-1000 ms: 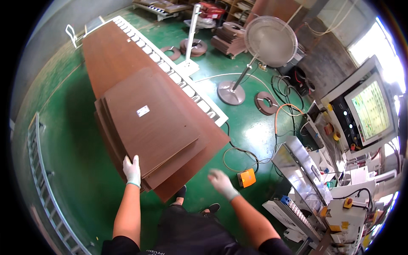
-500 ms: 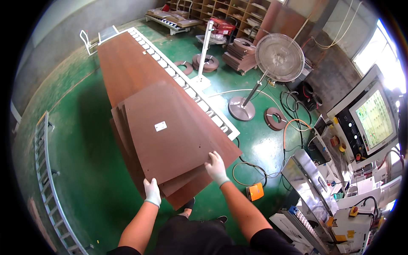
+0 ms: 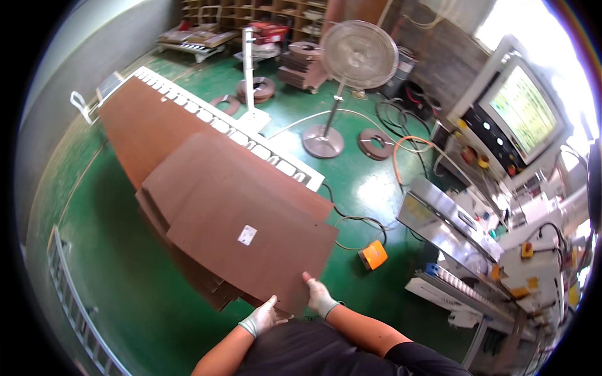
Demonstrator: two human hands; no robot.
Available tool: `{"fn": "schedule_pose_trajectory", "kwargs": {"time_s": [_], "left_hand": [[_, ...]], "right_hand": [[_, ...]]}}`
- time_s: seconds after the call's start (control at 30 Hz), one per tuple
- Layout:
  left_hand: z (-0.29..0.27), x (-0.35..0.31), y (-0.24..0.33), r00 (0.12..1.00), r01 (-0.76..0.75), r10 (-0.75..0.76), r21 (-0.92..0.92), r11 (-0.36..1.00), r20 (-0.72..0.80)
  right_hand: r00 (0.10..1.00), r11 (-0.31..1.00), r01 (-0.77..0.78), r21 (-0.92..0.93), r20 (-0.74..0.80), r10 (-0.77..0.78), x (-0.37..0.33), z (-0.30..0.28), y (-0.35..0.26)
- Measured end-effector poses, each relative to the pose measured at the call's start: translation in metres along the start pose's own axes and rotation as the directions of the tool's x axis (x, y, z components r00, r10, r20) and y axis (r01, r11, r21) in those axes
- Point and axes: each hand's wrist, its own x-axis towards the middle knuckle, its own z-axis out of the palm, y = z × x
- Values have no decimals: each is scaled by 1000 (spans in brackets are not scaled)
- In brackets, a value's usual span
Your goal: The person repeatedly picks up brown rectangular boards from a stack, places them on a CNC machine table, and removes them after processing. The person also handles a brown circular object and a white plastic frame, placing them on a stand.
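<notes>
Presently I hold one labelled brown panel (image 3: 257,216), near edge clamped in left hand (image 3: 263,318) and right hand (image 3: 320,298), skewed across the stack (image 3: 182,154), not yet clear of it, several others remaining beneath, ungripped.

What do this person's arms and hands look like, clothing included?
The left hand and right hand wear whitish gloves with greyish-green cuffs. A thin dark line, band or cuff edge, shows at the right wrist. The forearms are bare. A short black sleeve covers the right upper arm.
</notes>
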Motion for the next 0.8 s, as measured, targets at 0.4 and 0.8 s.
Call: {"fn": "schedule_pose_trajectory", "kwargs": {"time_s": [0.4, 0.8], "left_hand": [[25, -9, 72, 833, -501, 554, -451, 739, -19], [168, 90, 3, 970, -94, 136, -206, 974, 201]], "right_hand": [[868, 837, 447, -317, -74, -491, -151, -66, -144], [567, 646, 603, -468, -319, -760, -198, -340, -170]]}}
